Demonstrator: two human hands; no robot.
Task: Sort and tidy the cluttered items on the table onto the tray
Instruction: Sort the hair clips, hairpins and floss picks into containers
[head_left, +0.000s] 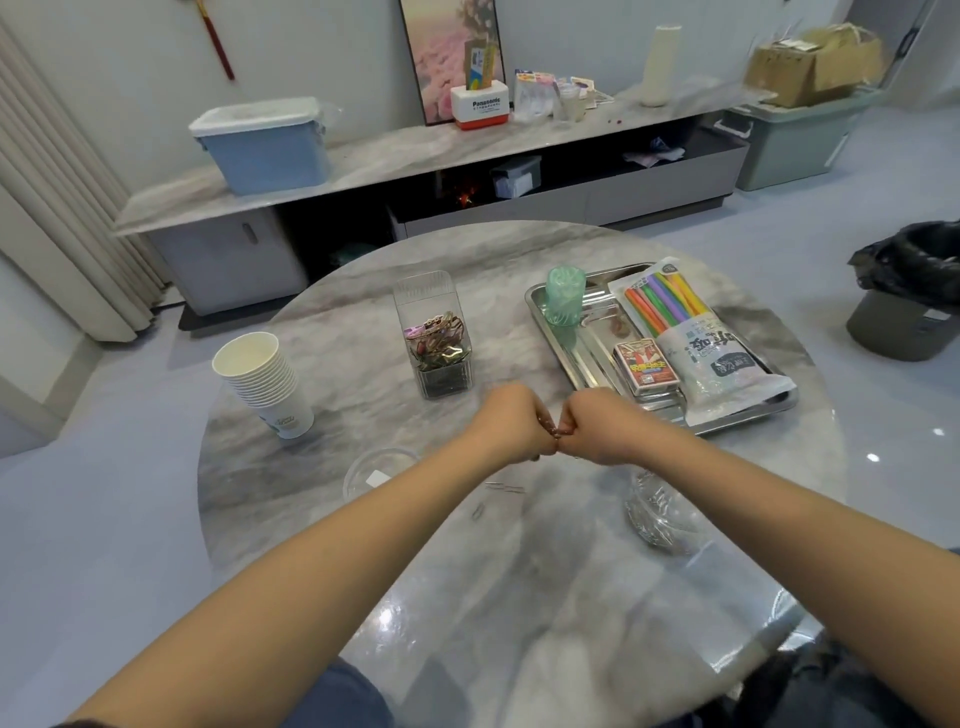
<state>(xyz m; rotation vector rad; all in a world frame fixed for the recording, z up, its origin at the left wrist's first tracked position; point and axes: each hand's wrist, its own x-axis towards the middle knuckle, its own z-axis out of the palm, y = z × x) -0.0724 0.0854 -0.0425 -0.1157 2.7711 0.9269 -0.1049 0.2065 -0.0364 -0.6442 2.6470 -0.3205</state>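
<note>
Both hands, the left hand (511, 421) and right hand (597, 423), pinch a small dark item (557, 432) between them in a clenched grip and should keep it over the bench (363, 322) until carried to the tray (582, 358).

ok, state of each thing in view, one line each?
left hand: fingers curled, pinching a small item together with the right; item too small to identify
right hand: fingers curled, pinching the same item
tray: on table, partly filled
straw pack: lying flat in tray
card box: lying flat in tray
green roll: upright in tray
paper cups: stacked, upright, off tray
clear clip box: upright, lid off, off tray
</note>
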